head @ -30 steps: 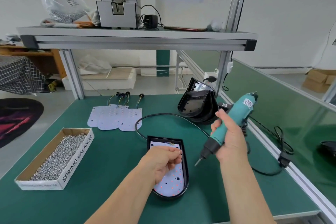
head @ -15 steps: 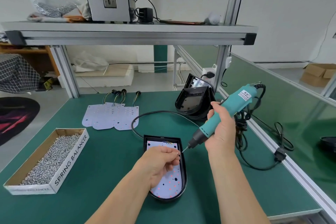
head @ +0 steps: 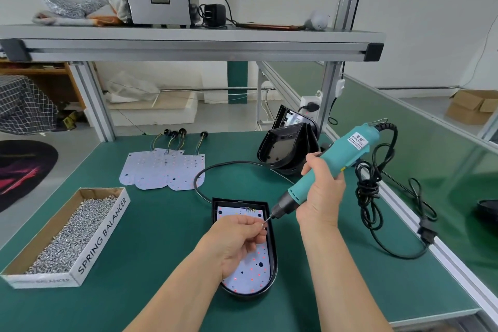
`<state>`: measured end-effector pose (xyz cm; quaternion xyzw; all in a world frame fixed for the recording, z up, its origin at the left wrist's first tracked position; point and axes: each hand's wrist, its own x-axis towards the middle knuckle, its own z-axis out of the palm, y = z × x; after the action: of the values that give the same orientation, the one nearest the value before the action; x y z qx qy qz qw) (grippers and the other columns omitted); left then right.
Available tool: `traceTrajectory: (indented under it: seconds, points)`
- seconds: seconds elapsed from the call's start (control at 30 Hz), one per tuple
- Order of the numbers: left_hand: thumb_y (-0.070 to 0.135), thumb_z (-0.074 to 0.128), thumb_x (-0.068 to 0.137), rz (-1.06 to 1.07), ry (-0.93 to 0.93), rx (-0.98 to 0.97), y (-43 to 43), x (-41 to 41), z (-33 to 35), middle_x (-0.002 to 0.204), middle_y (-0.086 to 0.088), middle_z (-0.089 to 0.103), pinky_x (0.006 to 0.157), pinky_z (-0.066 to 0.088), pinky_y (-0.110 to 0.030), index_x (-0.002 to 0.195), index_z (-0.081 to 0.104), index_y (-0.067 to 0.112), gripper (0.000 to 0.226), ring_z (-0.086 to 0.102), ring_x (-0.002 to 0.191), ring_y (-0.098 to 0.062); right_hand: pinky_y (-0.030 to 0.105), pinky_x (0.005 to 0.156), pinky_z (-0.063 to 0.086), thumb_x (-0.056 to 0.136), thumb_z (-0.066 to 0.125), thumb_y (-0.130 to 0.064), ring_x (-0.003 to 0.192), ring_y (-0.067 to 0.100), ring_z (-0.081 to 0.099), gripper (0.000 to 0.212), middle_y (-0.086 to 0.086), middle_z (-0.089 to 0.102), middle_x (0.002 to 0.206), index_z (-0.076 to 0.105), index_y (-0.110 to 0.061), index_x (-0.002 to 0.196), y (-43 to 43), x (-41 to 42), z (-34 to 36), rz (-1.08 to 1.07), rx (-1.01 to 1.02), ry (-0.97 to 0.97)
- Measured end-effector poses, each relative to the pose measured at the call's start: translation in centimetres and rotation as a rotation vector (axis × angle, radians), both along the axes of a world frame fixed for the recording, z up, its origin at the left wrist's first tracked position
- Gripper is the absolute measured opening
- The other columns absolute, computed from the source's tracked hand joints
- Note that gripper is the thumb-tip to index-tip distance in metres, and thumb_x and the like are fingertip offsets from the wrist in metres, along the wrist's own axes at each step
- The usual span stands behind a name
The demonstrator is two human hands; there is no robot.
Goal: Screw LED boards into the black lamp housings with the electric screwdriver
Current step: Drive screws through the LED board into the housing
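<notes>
At bench centre: housing [head: 272, 253] lay flat, LED board [head: 253, 272] seated inside. Left hand [head: 234, 240] pinched screw [head: 263, 224] over board's far right edge; right hand [head: 322, 197] gripped screwdriver [head: 347, 155], bit at screw. Step judged: loading screw. Next: seat in hole, drive straight.

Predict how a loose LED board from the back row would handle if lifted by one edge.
Probably light and fairly stiff: each LED board looks like a thin flat sheet. Its wire tail would likely dangle. Overlapping neighbours may shift.
</notes>
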<state>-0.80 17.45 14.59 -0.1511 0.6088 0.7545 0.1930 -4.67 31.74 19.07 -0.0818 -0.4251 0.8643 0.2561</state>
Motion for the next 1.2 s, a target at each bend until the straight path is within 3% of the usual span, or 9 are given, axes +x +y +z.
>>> traceTrajectory:
  seconds: [0.17,0.53,0.7,0.77,0.83,0.9,0.97,1.07,1.2]
  points:
    - [-0.008,0.057,0.095,0.009,-0.003,-0.004,0.0,0.0,-0.1,0.067,-0.008,0.067,0.053,0.045,-0.02,0.089,0.068,-0.001,0.014,0.059,0.055,-0.012,0.018,0.055,0.042,0.075,0.068,-0.012,0.057,0.006,0.047,0.022,-0.007,0.05,0.061,0.065,-0.031,0.063,-0.1,0.2,0.0,-0.007,0.028,0.005]
    - [-0.011,0.059,0.092,0.072,0.035,-0.019,0.2,0.4,-0.1,0.067,-0.007,0.067,0.049,0.045,-0.017,0.082,0.069,0.0,0.018,0.058,0.055,-0.011,0.018,0.056,0.045,0.075,0.067,-0.017,0.056,0.013,0.05,0.011,-0.002,0.053,0.056,0.057,-0.022,0.074,-1.5,1.1,0.2,-0.158,0.097,0.018]
    - [-0.005,0.065,0.089,0.032,0.139,-0.154,0.1,1.0,0.2,0.072,-0.008,0.064,0.059,0.043,-0.022,0.106,0.064,0.007,0.022,0.056,0.061,-0.014,0.019,0.055,0.045,0.075,0.067,-0.016,0.055,0.012,0.05,0.016,-0.002,0.054,0.055,0.06,-0.028,0.068,-1.1,1.0,0.6,-0.165,0.119,0.026]
    - [0.004,0.068,0.087,0.03,0.224,-0.326,-0.2,1.1,0.3,0.067,0.0,0.061,0.058,0.043,-0.022,0.107,0.061,0.018,0.026,0.054,0.056,-0.01,0.018,0.054,0.046,0.076,0.067,-0.014,0.054,0.011,0.051,0.012,-0.003,0.054,0.054,0.059,-0.023,0.073,-0.8,0.9,0.7,-0.179,0.137,0.036]
    - [0.016,0.068,0.087,0.021,0.37,-0.657,-0.4,1.0,0.7,0.065,0.009,0.057,0.057,0.042,-0.022,0.105,0.064,0.027,0.021,0.052,0.058,-0.009,0.017,0.055,0.047,0.078,0.066,-0.012,0.054,0.009,0.052,0.01,-0.004,0.055,0.054,0.059,-0.019,0.076,-0.5,0.6,0.8,-0.196,0.162,0.039]
    - [0.028,0.063,0.09,-0.078,0.493,-1.116,-0.2,0.9,1.2,0.087,0.01,0.062,0.065,0.04,-0.025,0.113,0.066,0.035,0.023,0.06,0.08,-0.013,0.018,0.055,0.047,0.078,0.066,-0.011,0.053,0.009,0.053,0.009,-0.004,0.056,0.055,0.06,-0.017,0.079,-0.4,0.2,0.8,-0.205,0.176,0.039]
    - [0.035,0.058,0.093,-0.194,0.548,-1.426,0.1,0.7,1.6,0.109,0.007,0.064,0.068,0.035,-0.026,0.114,0.065,0.035,0.023,0.062,0.096,-0.022,0.019,0.054,0.047,0.077,0.066,-0.011,0.053,0.01,0.053,0.008,-0.002,0.057,0.057,0.061,-0.017,0.081,-0.6,-0.1,0.6,-0.203,0.178,0.037]
    - [0.036,0.058,0.091,-0.346,0.57,-1.612,0.2,0.2,1.3,0.075,0.003,0.055,0.052,0.024,-0.026,0.084,0.052,0.021,0.018,0.053,0.076,-0.025,0.02,0.054,0.048,0.076,0.067,-0.013,0.053,0.011,0.055,0.008,0.001,0.058,0.061,0.063,-0.019,0.08,-1.0,-0.4,0.2,-0.194,0.207,0.027]
    - [0.041,0.058,0.091,-0.412,0.598,-1.689,-0.3,-0.5,1.0,0.064,0.002,0.039,0.05,0.018,-0.027,0.081,0.046,0.02,0.026,0.048,0.073,-0.024,0.021,0.055,0.048,0.077,0.067,-0.013,0.054,0.013,0.056,0.008,0.004,0.06,0.065,0.062,-0.019,0.078,-1.6,-1.0,-0.5,-0.202,0.286,0.027]
